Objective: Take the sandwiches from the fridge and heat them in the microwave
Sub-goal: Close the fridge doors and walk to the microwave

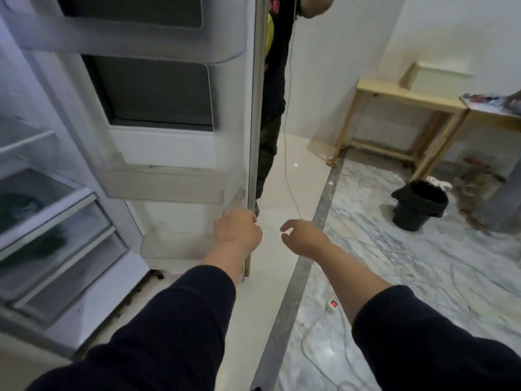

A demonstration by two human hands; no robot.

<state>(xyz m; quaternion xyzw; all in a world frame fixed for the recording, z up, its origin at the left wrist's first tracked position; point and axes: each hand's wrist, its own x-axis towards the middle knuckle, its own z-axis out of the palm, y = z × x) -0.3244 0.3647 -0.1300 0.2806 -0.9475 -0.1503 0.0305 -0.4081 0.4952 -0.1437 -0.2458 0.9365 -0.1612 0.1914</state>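
The fridge door (169,153) stands open in front of me, its inner shelves facing me. My left hand (236,231) grips the door's outer edge low down, fingers curled round the metal strip. My right hand (303,235) hangs free just right of the door, fingers loosely curled and holding nothing. The fridge interior (42,210) shows at the left with glass shelves and drawers holding something green. No sandwiches and no microwave are visible.
Another person (275,80) in dark clothes stands behind the door. A black bucket (420,206) sits on the marble floor at right, near a wooden table (406,100) with a white box. A power strip (332,304) and cables lie on the floor.
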